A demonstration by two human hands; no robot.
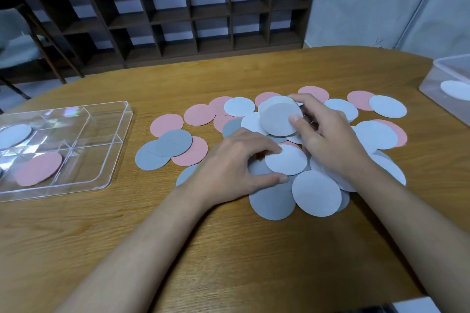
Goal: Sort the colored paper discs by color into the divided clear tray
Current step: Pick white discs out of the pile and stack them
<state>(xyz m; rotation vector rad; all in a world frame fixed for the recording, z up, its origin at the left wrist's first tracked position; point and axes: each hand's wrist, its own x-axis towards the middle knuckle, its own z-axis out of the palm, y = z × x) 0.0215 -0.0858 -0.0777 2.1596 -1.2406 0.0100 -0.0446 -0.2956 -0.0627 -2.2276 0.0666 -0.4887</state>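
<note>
Your left hand [239,160] and right hand [328,134] are both on the disc pile [315,193], mid-table. Sweep from the left:
- Divided clear tray [119,145] sits flat on the wooden table [229,249], well apart from the pile. One whitish disc [14,136] lies in a far compartment and one pink disc [38,169] in a near one.
- Loose pink, grey and white discs overlap between the tray and your hands.
- Left hand: fingers curled, index tip and thumb tip pinching opposite edges of a pale disc [286,160] lying on the pile.
- Right hand: thumb on the face of a grey disc [278,119], fingers behind it, disc tilted up off the pile. Can't tell if more discs are stacked behind it.
- Clear bin [432,79] at the right edge, one white disc [455,89] inside.
</note>
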